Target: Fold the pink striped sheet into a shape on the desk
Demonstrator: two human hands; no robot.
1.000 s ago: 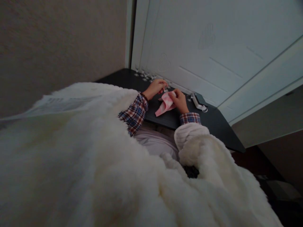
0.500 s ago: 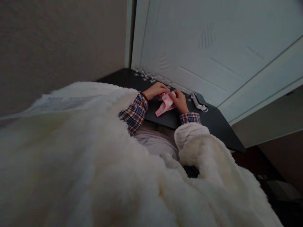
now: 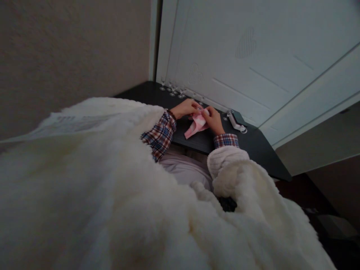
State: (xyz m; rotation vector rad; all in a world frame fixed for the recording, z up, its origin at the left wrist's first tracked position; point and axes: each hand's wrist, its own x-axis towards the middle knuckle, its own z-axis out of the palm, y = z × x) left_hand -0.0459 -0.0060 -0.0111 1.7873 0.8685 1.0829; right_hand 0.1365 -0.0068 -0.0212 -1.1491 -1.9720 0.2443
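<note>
Both of my hands meet over a dark table (image 3: 253, 144). My right hand (image 3: 214, 120) is closed on a pink and white checked cloth (image 3: 195, 127), whose loose end lies on the table. My left hand (image 3: 185, 108) has its fingers pinched on what looks like a small clear glass (image 3: 199, 108), pressed against the top of the cloth. Plaid cuffs and thick white fleece sleeves (image 3: 233, 168) cover both of my arms.
A row of small clear stemmed glasses (image 3: 171, 89) stands along the table's back edge by a white panelled door (image 3: 239, 63). More small glasses (image 3: 225, 117) and a white elongated object (image 3: 236, 125) lie to the right of my hands. A beige wall is on the left.
My left hand has come in from the glasses at the back to meet my right hand at the cloth. The cloth's top has been bunched up between both hands.
</note>
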